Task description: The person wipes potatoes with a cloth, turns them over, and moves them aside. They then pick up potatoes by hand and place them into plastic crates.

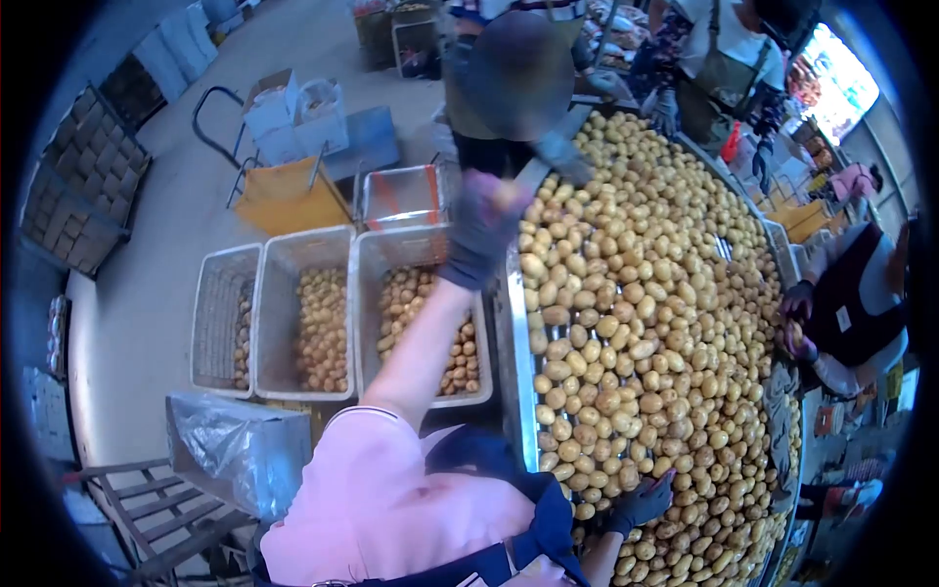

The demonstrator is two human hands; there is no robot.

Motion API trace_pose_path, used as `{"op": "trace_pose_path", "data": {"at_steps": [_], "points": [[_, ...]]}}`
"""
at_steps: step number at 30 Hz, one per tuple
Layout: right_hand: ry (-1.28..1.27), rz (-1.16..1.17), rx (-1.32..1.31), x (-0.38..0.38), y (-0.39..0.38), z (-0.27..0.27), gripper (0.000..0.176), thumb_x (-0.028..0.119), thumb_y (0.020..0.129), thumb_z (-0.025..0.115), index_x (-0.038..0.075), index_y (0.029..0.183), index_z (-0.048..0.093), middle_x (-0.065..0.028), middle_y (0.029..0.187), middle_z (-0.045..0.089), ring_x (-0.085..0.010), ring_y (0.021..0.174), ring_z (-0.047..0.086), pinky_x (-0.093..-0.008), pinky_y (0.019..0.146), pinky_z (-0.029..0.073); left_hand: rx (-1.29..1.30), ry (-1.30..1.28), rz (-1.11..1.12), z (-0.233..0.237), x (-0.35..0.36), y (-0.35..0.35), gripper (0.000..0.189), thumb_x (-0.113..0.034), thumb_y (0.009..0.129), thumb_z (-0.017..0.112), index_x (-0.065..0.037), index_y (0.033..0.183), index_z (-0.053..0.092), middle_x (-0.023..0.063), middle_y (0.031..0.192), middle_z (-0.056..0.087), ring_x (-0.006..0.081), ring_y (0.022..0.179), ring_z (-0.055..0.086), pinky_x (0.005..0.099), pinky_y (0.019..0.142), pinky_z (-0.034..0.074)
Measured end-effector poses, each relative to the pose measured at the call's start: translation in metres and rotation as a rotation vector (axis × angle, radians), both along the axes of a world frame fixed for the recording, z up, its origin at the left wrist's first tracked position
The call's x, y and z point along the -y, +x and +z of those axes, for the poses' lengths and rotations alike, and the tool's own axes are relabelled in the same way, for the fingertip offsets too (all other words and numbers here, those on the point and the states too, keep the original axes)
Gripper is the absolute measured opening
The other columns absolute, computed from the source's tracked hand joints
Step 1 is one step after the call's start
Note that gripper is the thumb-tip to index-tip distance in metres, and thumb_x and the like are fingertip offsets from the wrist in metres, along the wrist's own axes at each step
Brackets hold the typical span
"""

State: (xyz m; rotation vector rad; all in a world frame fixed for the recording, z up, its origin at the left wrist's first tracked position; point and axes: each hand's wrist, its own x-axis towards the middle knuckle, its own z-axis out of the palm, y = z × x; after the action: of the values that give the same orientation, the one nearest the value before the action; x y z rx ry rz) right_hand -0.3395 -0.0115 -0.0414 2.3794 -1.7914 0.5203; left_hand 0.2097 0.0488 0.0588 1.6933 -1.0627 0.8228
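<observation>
So my left hand (479,237) was stretched out ahead of me by the bench's (518,382) left edge, near the far corner of the closest crate (476,338). Glove on, super blurry. There was a pale yellowish patch by the fingertips, but I couldn't tell if those fingers had a potato or how far open they were. My right hand (638,506), gloved too, was down low among the potatoes (646,313), fingers loosely bent; couldn't tell whether they had hold of one. The potatoes covered most of the bench, heaped pretty thick, with bits of metal showing through on the left. More sat in three crates lined up to the left, the far-left one showing just a few. A person in a hat (514,78) had a gloved hand at the bench's far end, and another in a dark apron (859,308) stood across on the right.
</observation>
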Motion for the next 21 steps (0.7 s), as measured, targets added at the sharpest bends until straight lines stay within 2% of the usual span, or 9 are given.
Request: {"op": "trace_pose_path", "data": {"at_steps": [3, 5, 6, 10, 11, 12, 13, 16, 21], "points": [[-0.025, 0.007, -0.051, 0.002, -0.003, 0.0, 0.048, 0.024, 0.092, 0.047, 0.005, 0.136, 0.042, -0.0123, 0.133, 0.051, -0.0314, 0.113, 0.052, -0.0415, 0.104, 0.031, -0.215, -0.079, 0.811, 0.044, -0.079, 0.073, 0.05, -0.029, 0.082, 0.059, -0.01, 0.125, 0.042, 0.02, 0.107, 0.052, 0.0381, 0.104, 0.048, 0.0478, 0.09, 0.038], [-0.011, 0.025, -0.034, 0.003, -0.007, -0.001, 0.048, 0.024, 0.092, 0.047, 0.005, 0.136, 0.042, -0.012, 0.133, 0.051, -0.0314, 0.112, 0.052, -0.0417, 0.104, 0.031, 0.067, 0.215, 1.407, 0.03, -0.114, 0.114, 0.058, -0.032, 0.08, 0.062, -0.008, 0.128, 0.039, 0.0211, 0.113, 0.05, 0.0396, 0.109, 0.046, 0.048, 0.096, 0.034], [0.0, 0.021, -0.013, 0.002, -0.006, -0.002, 0.048, 0.024, 0.092, 0.048, 0.005, 0.136, 0.042, -0.0117, 0.133, 0.051, -0.0314, 0.112, 0.052, -0.0419, 0.104, 0.031, 0.077, 0.21, 1.414, 0.031, -0.117, 0.114, 0.058, -0.032, 0.08, 0.062, -0.008, 0.128, 0.039, 0.0211, 0.113, 0.05, 0.0396, 0.109, 0.046, 0.048, 0.096, 0.034], [0.008, -0.01, -0.064, 0.002, -0.003, -0.001, 0.048, 0.023, 0.092, 0.048, 0.005, 0.136, 0.042, -0.0148, 0.133, 0.05, -0.0295, 0.118, 0.049, -0.0417, 0.104, 0.031, -0.4, 0.257, 0.45, 0.003, -0.076, 0.053, 0.048, -0.024, 0.081, 0.06, -0.005, 0.123, 0.045, 0.02, 0.117, 0.049, 0.0346, 0.11, 0.048, 0.0419, 0.095, 0.037], [-0.021, 0.014, -0.067, 0.002, -0.004, -0.004, 0.047, 0.023, 0.093, 0.047, 0.004, 0.136, 0.042, -0.0161, 0.134, 0.049, -0.0301, 0.121, 0.047, -0.0414, 0.105, 0.03, -0.229, 0.169, 0.296, -0.02, -0.052, 0.008, 0.041, -0.019, 0.08, 0.062, -0.004, 0.116, 0.049, 0.0169, 0.105, 0.055, 0.0321, 0.103, 0.052, 0.0395, 0.092, 0.04], [-0.012, -0.002, -0.075, 0.004, -0.008, -0.007, 0.047, 0.023, 0.093, 0.047, 0.004, 0.136, 0.042, -0.0161, 0.134, 0.049, -0.0301, 0.121, 0.047, -0.0414, 0.105, 0.03, -0.346, 0.498, 0.149, -0.045, -0.03, -0.023, 0.043, -0.02, 0.079, 0.065, -0.004, 0.116, 0.049, 0.0166, 0.105, 0.055, 0.0327, 0.101, 0.052, 0.039, 0.091, 0.04], [-0.037, 0.087, -0.041, 0.006, -0.013, -0.01, 0.048, 0.025, 0.093, 0.048, 0.004, 0.136, 0.042, -0.016, 0.134, 0.048, -0.0309, 0.121, 0.047, -0.0427, 0.106, 0.028, -0.694, 0.225, -0.212, -0.079, -0.002, -0.073, 0.044, -0.028, 0.082, 0.059, -0.005, 0.118, 0.051, 0.0186, 0.117, 0.047, 0.0357, 0.107, 0.047, 0.0432, 0.094, 0.038], [0.059, 0.145, 0.147, -0.012, -0.026, -0.015, 0.054, 0.03, 0.091, 0.051, 0.003, 0.137, 0.04, -0.0157, 0.138, 0.044, -0.0334, 0.127, 0.041, -0.0468, 0.108, 0.023, -0.085, 0.584, -0.345, -0.084, 0.022, -0.214, 0.055, -0.048, 0.083, 0.054, -0.015, 0.127, 0.048, 0.0139, 0.131, 0.041, 0.0365, 0.123, 0.035, 0.0574, 0.104, 0.019], [0.121, -0.155, 0.052, -0.077, -0.019, 0.038, 0.063, 0.039, 0.089, 0.054, 0.01, 0.141, 0.034, -0.0175, 0.145, 0.031, -0.0398, 0.137, 0.02, -0.0561, 0.11, 0.012, -0.028, 0.972, -0.66, -0.091, 0.004, -0.287, 0.072, -0.062, 0.08, 0.052, -0.019, 0.136, 0.042, 0.017, 0.146, 0.025, 0.0395, 0.133, 0.022, 0.0672, 0.1, 0.013]]}}
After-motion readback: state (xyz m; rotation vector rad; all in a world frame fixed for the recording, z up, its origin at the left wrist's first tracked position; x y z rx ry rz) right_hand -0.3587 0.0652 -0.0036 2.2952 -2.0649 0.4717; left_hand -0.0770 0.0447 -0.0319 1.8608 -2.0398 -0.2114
